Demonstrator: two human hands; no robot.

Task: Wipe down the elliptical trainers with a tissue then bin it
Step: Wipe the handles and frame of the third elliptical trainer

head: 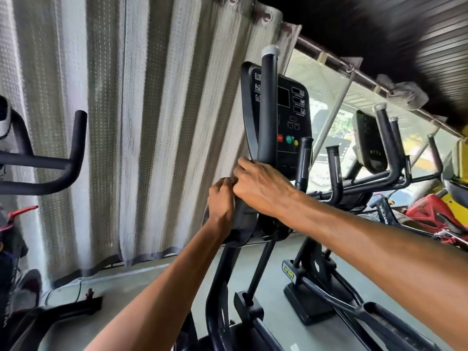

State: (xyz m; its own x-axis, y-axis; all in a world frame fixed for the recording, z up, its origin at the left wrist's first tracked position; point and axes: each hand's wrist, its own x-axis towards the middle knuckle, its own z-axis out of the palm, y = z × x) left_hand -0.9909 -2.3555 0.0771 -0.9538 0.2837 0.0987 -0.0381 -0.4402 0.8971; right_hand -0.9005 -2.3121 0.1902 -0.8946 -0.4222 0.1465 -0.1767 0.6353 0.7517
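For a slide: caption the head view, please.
Left hand and right hand meet below the console of the elliptical trainer, beside a grey curtain.

Bright daylight through window point(336, 102) at right; motion blur top right; wide-angle bending at edges.

Left of frame: pale pleated curtain point(141, 122), metal eyelets point(266, 15) at its top, hem just above the grey floor point(152, 282). Far left: black bike handlebars point(73, 153). Right: window point(326, 79) under a curtain rail point(354, 69); red machine point(430, 211) low beside it. Black cable point(79, 290) on the floor below the hem.
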